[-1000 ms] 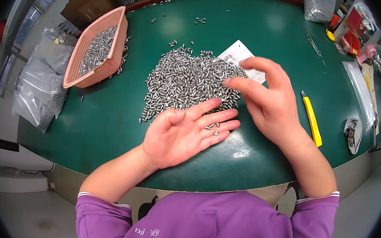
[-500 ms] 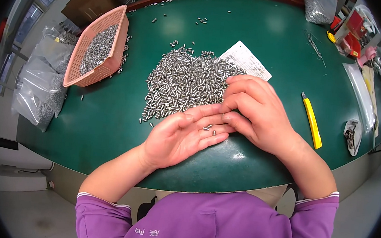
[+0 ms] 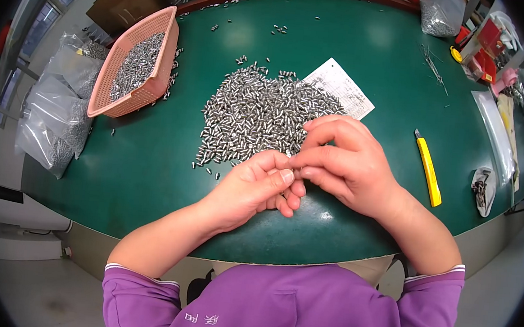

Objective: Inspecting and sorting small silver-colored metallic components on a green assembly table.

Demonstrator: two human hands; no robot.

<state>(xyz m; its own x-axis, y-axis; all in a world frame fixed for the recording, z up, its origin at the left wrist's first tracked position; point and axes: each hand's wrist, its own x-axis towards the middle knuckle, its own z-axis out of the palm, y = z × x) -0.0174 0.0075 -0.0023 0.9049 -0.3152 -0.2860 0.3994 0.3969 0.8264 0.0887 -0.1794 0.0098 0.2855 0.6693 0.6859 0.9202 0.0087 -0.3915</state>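
A large heap of small silvery metal pins (image 3: 254,113) lies in the middle of the green table. Just in front of it, my left hand (image 3: 254,184) is closed, its thumb bent over curled fingers; the pins that lay on it are hidden now. My right hand (image 3: 342,167) pinches thumb and forefinger together, touching the left fingertips. Whatever sits in that pinch is too small and covered to make out. A white paper card (image 3: 337,83) with writing lies partly under the heap's far right edge, beyond my right hand.
A pink plastic basket (image 3: 103,90) of similar pins stands at the left, beside clear bags (image 3: 51,120) of metal parts. A yellow utility knife (image 3: 429,172) lies to the right, near a small white pouch (image 3: 483,190) of dark pieces. Thin wires (image 3: 433,69) lie farther back.
My left hand has turned from an open palm with loose pins to curled fingers with the thumb over them. My right fingers have moved slightly left and nearer, meeting the left fingertips.
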